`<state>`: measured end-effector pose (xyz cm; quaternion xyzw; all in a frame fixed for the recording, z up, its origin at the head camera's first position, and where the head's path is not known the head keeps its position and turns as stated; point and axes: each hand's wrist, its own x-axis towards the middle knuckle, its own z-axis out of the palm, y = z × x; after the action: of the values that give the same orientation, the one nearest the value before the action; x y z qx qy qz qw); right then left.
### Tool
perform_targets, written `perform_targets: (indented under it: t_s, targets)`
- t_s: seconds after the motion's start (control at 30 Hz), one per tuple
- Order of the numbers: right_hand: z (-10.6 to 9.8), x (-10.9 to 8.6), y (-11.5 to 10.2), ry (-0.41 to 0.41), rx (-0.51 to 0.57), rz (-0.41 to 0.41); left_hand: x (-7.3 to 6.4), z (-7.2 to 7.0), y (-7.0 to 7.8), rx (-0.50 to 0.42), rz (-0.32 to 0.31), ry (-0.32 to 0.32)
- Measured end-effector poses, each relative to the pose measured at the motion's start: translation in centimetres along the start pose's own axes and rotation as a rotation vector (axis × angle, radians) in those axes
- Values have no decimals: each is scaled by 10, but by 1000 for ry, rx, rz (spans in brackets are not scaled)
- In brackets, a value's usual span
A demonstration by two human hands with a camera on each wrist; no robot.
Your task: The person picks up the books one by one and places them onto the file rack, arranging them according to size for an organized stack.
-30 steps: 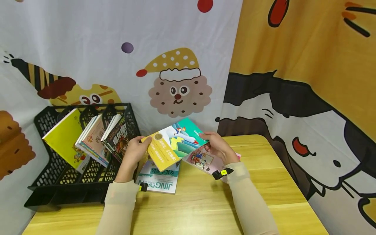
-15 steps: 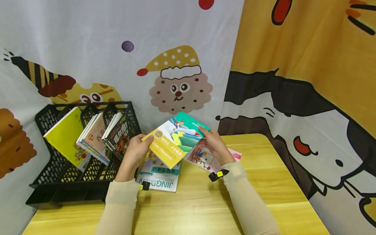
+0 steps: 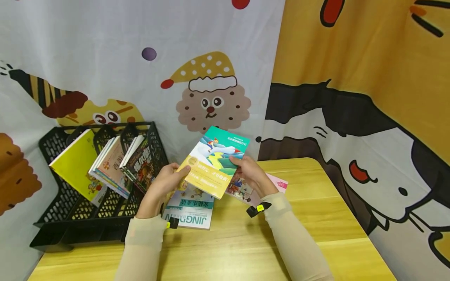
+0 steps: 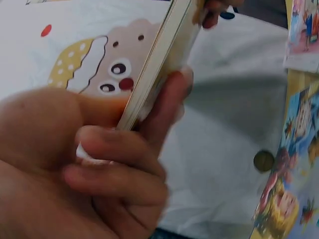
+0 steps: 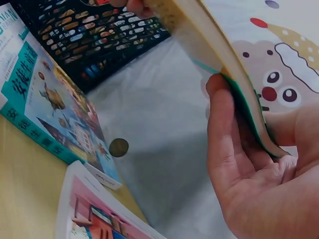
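Both hands hold one book (image 3: pixel 217 158) up over the table, its green, white and yellow cover facing the head camera. My left hand (image 3: pixel 166 182) pinches the lower left corner, thumb on the yellow part of the cover. On the right side, my right hand (image 3: pixel 252 174) grips the edge with its thumb on the front and fingers behind. In the left wrist view the page block (image 4: pixel 158 62) passes between thumb and fingers. Below lie a white and teal book (image 3: pixel 192 212) and a pink book (image 3: pixel 277 182), both partly covered by the held book and hands.
A black file rack (image 3: pixel 88 224) stands on the left of the table (image 3: pixel 225 253). Its slots hold a yellow book (image 3: pixel 75 168), several pale-spined books (image 3: pixel 111 166) and several dark-covered ones (image 3: pixel 138 163). A printed curtain (image 3: pixel 211 23) hangs right behind the table.
The held book has turned more upright and risen slightly, showing more of its cover. My right hand has shifted a little left along its edge; both hands keep their hold.
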<state>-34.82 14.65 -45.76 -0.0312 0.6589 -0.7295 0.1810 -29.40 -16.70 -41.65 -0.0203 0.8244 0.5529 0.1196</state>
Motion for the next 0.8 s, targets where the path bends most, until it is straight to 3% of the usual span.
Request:
perform_targets:
  t_s: [0.07, 0.2, 0.33, 0.43, 0.53, 0.67, 0.8]
  targets:
    - [0, 1, -1, 11, -12, -5, -1, -4, -3, 46, 4, -56]
    - [-1, 1, -2, -28, -8, 23, -1, -6, -9, 97, 30, -102]
    - [1, 2, -1, -95, -42, 58, 2, 0, -10, 38, 33, -124]
    - [2, 2, 0, -116, -86, 56, 3, 7, -6, -24, 21, -92]
    - [2, 0, 1, -136, -106, 43, 3, 12, -1, -70, 14, 1]
    - [0, -2, 2, -244, -117, 26, 4, 14, 4, -100, 7, 85]
    - [-3, -4, 2, -301, -122, 24, 2, 14, 6, -81, 6, 39]
